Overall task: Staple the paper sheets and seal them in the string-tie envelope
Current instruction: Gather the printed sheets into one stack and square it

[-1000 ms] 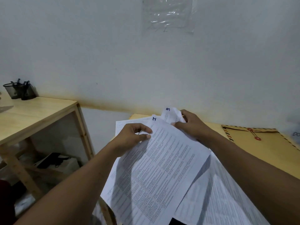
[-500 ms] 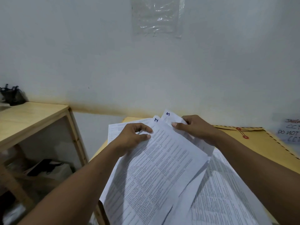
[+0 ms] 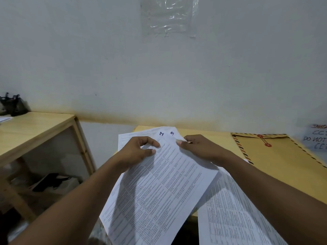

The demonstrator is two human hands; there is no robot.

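Presently, the left hand (image 3: pixel 136 152) and right hand (image 3: pixel 200 149) both pinch the top edges of thin printed paper sheets (image 3: pixel 159 188), fanned and raised above a pale wooden desk (image 3: pixel 208 137). The brown string-tie envelope (image 3: pixel 283 163), stripe-edged, lies flat at right. Matte white wall (image 3: pixel 88 59) behind.
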